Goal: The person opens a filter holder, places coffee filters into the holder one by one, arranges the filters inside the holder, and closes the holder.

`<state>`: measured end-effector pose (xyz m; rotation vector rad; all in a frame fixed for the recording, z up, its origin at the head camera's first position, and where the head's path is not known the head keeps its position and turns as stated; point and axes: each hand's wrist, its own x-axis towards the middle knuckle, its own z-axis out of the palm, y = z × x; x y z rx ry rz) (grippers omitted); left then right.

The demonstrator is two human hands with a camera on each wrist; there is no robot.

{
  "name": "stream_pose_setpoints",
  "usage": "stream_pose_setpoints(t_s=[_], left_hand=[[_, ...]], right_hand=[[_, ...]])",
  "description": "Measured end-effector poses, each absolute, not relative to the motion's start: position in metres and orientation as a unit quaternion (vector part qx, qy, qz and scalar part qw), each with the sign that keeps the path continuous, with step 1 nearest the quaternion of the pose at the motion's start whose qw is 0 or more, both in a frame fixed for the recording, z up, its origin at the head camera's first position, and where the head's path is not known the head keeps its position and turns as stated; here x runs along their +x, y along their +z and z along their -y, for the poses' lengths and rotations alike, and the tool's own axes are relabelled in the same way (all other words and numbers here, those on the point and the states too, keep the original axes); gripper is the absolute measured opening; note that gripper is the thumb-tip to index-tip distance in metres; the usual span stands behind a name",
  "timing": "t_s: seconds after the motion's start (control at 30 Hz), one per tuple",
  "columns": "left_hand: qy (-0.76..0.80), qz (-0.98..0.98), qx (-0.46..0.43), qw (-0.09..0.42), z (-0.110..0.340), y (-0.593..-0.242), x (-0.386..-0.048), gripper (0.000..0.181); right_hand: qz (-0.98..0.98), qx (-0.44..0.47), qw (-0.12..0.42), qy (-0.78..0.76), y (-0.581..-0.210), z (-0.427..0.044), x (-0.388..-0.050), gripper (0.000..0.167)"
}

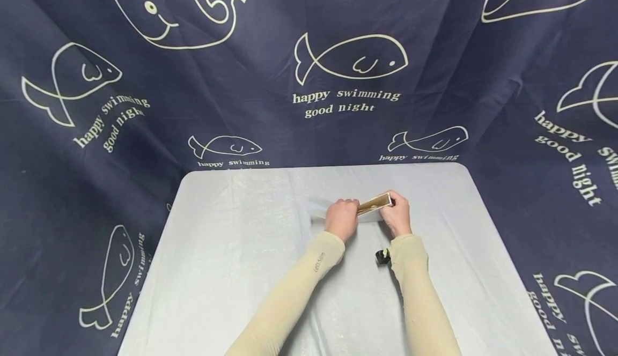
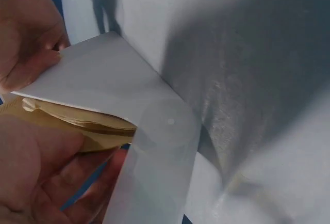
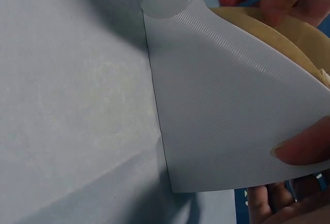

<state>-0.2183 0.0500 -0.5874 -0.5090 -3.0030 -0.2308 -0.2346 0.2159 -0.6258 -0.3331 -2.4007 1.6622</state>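
Observation:
A flat white cardboard box [image 1: 374, 205] with a brown inside is held above the table, its open side showing. My right hand [image 1: 397, 214] grips its right end; in the right wrist view the thumb [image 3: 304, 144] lies on the ribbed white face and fingers show below it. My left hand [image 1: 342, 219] holds the left part, and in the left wrist view its fingers and thumb [image 2: 67, 136] are at the brown inner layers [image 2: 98, 123]. A pale strip with a rounded, semi-clear end [image 2: 170, 123] extends from the box beside the left hand.
A pale cloth-like cover lies over the table [image 1: 232, 259]. Dark blue curtains [image 1: 270, 2] with white fish drawings hang behind and on both sides. A small black device [image 1: 383, 257] sits by the right wrist.

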Motion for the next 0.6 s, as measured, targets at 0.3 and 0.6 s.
stream_pose_setpoints(t_s=[0.3, 0.6], left_hand=[[0.016, 0.984, -0.176, 0.034, -0.054, -0.592, -0.216, 0.025], [0.056, 0.980, -0.187, 0.031, -0.054, -0.601, -0.214, 0.027]], right_hand=[[0.815, -0.107, 0.107, 0.560, -0.628, -0.218, -0.236, 0.031], [0.812, -0.120, 0.094, 0.563, -0.628, -0.217, -0.235, 0.033]])
